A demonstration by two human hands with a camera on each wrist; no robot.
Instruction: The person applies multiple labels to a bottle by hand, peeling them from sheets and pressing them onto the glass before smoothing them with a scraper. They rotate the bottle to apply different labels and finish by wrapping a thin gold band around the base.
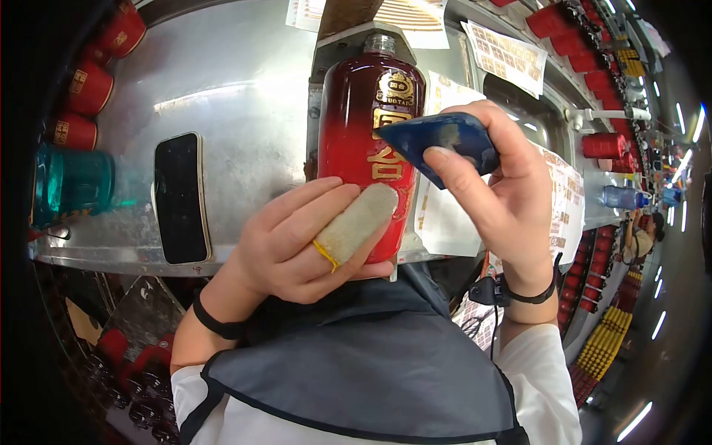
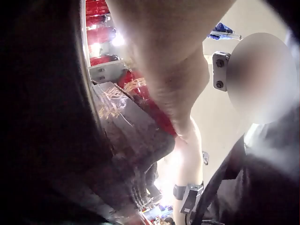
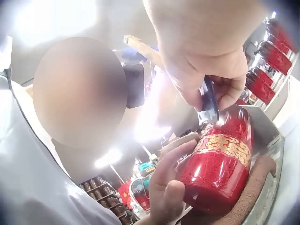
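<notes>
A red glass bottle (image 1: 347, 126), darker toward its clear neck and marked with gold lettering, lies on its side in front of the person. The left hand (image 1: 293, 245) grips its lower end; one finger wears a beige cloth finger cover (image 1: 357, 224) with a yellow edge. Between thumb and fingers, the right hand (image 1: 515, 196) pinches a dark blue scraper (image 1: 452, 141) with worn patches. The scraper's pointed corner overlaps the gold lettering in the head view. From the right wrist, the scraper (image 3: 209, 101) shows edge-on, close over the bottle (image 3: 215, 176).
On the metal table (image 1: 230, 67) a black phone (image 1: 180, 199) lies at the left, near a teal container (image 1: 81, 185) and several red bottles (image 1: 89, 87). Sheets of gold stickers (image 1: 506, 55) lie at the back and right. A brown padded strip (image 3: 255, 187) runs beside the bottle.
</notes>
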